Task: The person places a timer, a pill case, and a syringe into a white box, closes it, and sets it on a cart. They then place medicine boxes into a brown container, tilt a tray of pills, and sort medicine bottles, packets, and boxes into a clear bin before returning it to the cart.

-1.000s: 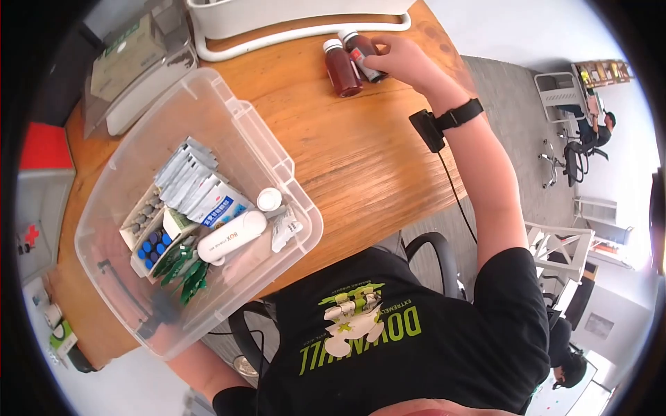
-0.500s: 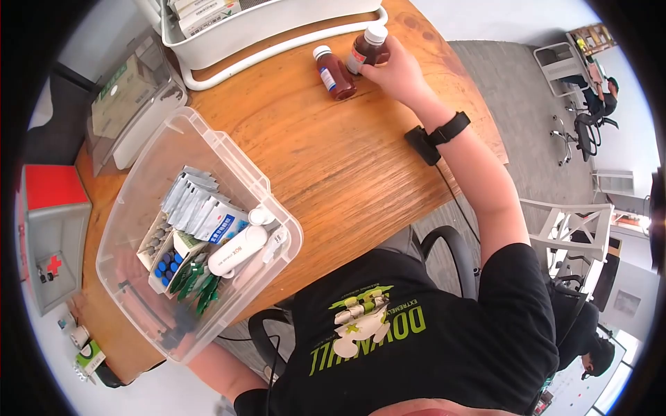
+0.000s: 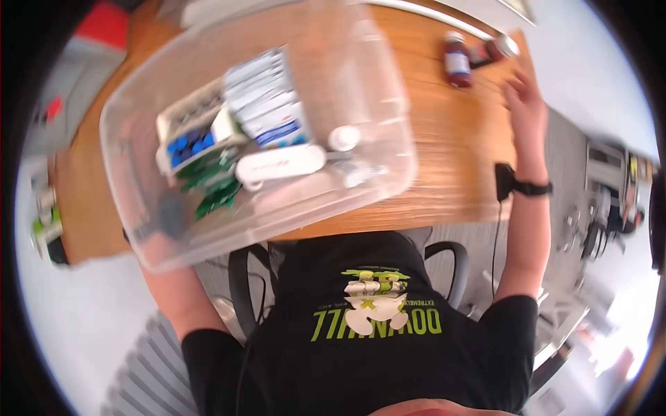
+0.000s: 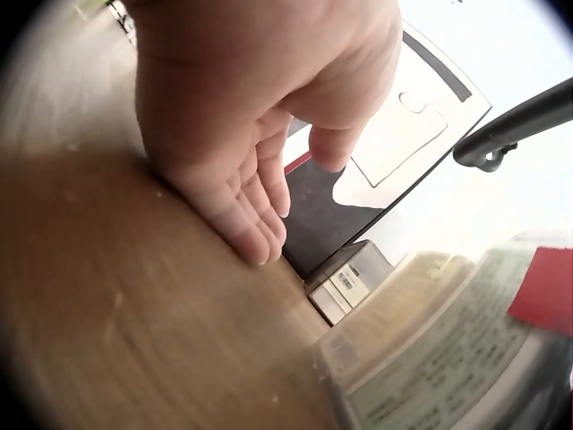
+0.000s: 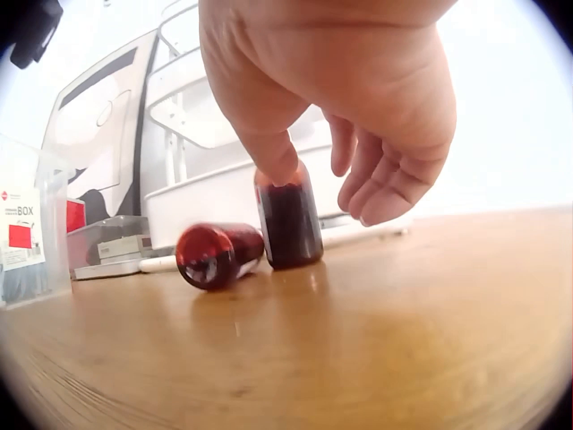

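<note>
Head view, clear bin: a large see-through plastic bin (image 3: 347, 201) over the left part of a wooden table (image 3: 444, 159), blurred.
Head view, bin contents: silver-white sachets (image 3: 260, 90), an open carton of blue-capped vials (image 3: 191, 147), green packets (image 3: 215, 187), a rounded white case (image 3: 281, 164) and a white cap (image 3: 344, 138).
Head view, two bottles: red-brown with white caps, near the table's far right edge; a lying bottle (image 3: 458, 64) and, just to its right, an upright bottle (image 3: 492, 53).
Head view, right hand: the right hand (image 3: 527, 104) is just beside the upright bottle, fingers loosely bent; a black band (image 3: 533, 188) circles its wrist.
Head view, left forearm: the forearm (image 3: 173, 288) runs behind the bin's near left corner.
Head view, shirt: black (image 3: 374, 347), with green lettering and a cartoon figure.
Left wrist view, left hand: the left hand (image 4: 260, 98) has relaxed, open fingers angled down beside the wood, gripping nothing; contact cannot be told.
Left wrist view, nearby: a small box (image 4: 347, 285) with a barcode, and a clear case (image 4: 430, 358) of printed packs.
Right wrist view, bottles: one stands; the other lies to its left, base towards the camera.
Right wrist view, fingers: parted, curving down, not closed in a grip; the thumb overlaps the standing bottle's top, touch uncertain.
Right wrist view, behind: a white rack (image 5: 201, 202).
</note>
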Tool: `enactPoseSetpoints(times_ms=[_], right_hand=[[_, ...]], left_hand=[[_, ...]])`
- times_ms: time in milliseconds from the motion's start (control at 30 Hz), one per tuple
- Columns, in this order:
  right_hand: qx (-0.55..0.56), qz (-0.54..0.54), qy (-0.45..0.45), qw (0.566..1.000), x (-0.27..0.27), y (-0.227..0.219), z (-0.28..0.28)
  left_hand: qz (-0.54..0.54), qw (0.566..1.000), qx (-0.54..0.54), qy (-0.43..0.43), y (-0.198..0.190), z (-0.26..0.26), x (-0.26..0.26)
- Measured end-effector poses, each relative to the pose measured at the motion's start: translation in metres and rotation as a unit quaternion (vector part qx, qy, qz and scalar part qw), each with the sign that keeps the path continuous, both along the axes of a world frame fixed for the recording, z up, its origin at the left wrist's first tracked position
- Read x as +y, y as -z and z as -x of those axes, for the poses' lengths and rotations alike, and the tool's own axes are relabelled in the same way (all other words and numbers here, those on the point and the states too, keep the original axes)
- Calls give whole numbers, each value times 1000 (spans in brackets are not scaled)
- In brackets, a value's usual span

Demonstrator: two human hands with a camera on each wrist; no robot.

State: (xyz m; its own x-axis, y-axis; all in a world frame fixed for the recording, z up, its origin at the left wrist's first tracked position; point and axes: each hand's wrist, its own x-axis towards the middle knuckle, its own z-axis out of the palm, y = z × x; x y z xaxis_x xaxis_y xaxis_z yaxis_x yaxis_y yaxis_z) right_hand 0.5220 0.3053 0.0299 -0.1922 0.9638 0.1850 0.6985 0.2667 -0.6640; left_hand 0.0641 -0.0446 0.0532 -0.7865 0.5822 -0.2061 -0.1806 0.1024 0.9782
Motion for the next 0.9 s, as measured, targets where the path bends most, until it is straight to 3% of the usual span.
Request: enactPoseSetpoints(times_ms=[67,133,233,300,400,467,667,767,833,867,900], right_hand=[[92,1,-42,995,-11,-33,8],[81,-56,-92,991,-44,-79,43],[53,-101,-241,964,-99,-132,102],[-98,-111,-416,897,-124,-167,131],[-245,-164,-603,741,-157,-181,199],[-317,-190,-640,674,-165,-172,230],[-492,-178,-646,556,-168,-141,253],[-481,-135,-646,577,-175,-147,262],[-483,-53,-678,551,-163,-175,281],[-500,12,-705,503,-142,-203,302],[-450,-20,-706,547,-135,-210,286]], left_hand=[[-29,999,5,16,2,-15,8],[-55,998,3,34,7,-34,20],[-87,994,-4,61,17,-62,45],[-111,991,-9,76,23,-81,62],[-127,988,-18,89,30,-90,74],[-135,986,-22,95,33,-88,76],[-132,986,-27,99,45,-54,67],[-124,987,-26,102,47,-37,61],[-116,988,-22,98,49,-24,55],[-112,989,-21,97,48,-18,55],[-102,990,-17,96,49,-13,52]])
